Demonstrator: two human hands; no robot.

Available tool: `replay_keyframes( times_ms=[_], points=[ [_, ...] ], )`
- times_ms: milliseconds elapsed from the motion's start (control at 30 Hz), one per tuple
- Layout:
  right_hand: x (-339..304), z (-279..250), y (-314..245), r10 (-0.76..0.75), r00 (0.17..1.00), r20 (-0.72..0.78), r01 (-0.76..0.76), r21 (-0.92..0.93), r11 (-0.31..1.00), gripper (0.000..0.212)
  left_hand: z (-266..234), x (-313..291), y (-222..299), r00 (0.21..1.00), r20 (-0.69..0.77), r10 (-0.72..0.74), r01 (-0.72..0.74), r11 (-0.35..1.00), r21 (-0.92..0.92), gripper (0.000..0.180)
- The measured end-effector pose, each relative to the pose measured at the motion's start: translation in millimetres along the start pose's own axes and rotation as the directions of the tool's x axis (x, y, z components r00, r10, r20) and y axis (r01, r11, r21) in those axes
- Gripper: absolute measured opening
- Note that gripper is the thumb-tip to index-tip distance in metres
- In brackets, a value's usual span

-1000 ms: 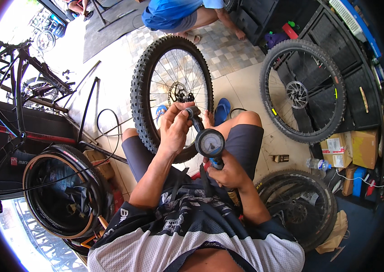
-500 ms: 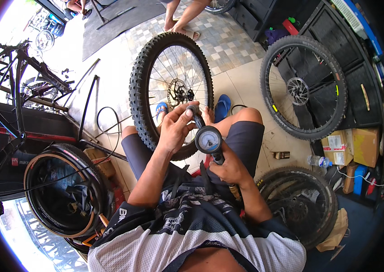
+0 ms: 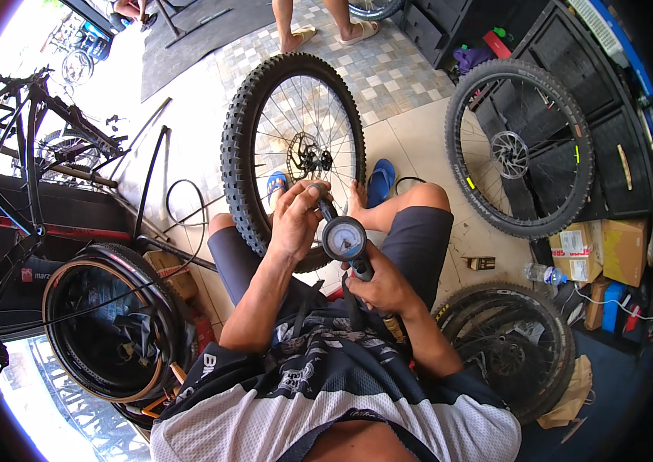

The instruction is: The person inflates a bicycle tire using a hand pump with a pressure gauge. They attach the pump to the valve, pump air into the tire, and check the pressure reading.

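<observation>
Black tyre-inflator gun with round dial gauge [image 3: 343, 239], held between both hands above the lap: right hand [image 3: 379, 286] clenched round its grip, left hand [image 3: 295, 219] gripping its nozzle end against the rim of the knobby black spoked bicycle wheel [image 3: 293, 150] upright between the knees. Blue sandals [image 3: 379, 181] on tiled floor [image 3: 411, 131]. Second disc-brake wheel [image 3: 523, 146] leaning at right; tan-walled tyre [image 3: 110, 331] at left.

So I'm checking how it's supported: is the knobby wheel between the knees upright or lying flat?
Upright: the knobby wheel stands on its tread between the knees, spokes and disc facing the camera.
</observation>
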State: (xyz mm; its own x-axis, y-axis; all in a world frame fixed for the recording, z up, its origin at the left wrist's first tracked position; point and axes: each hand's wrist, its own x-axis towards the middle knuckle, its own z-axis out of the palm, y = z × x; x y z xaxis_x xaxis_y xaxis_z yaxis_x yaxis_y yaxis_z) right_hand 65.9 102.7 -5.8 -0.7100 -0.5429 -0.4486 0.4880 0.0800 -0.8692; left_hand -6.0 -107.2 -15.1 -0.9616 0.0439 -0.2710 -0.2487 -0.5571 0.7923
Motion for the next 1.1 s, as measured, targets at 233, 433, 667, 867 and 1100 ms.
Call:
replay_keyframes(
  times_ms=[233, 433, 667, 867, 1100],
  points=[
    [5, -8, 15, -0.093, 0.988, 0.12, 0.071, 0.175, 0.982, 0.057, -10, 0, -11, 1.0, -0.01, -0.005, 0.006, 1.0, 0.023, 0.033],
    [1, -17, 37, 0.034, 0.994, 0.101, -0.054, 0.202, 0.978, 0.034, -32, -5, 20, 1.0, 0.021, 0.002, -0.017, 0.711, 0.703, 0.04],
    [6, -31, 39, 0.025, 0.998, 0.053, -0.041, 0.324, 0.945, 0.044, -114, 44, 99, 0.791, -0.173, 0.587, -0.14, 0.449, 0.883, 0.046],
    [27, -46, 15, -0.039, 0.996, -0.08, 0.06, 0.269, 0.961, 0.041, -138, 73, 52, 0.992, 0.054, -0.117, 0.085, 0.906, 0.414, 0.082],
    [60, -58, 0, -0.015, 0.984, -0.177, 0.025, 0.055, 0.998, 0.023, -114, 86, 35, 0.917, 0.305, -0.257, 0.092, 0.881, 0.464, 0.094]
  ],
)
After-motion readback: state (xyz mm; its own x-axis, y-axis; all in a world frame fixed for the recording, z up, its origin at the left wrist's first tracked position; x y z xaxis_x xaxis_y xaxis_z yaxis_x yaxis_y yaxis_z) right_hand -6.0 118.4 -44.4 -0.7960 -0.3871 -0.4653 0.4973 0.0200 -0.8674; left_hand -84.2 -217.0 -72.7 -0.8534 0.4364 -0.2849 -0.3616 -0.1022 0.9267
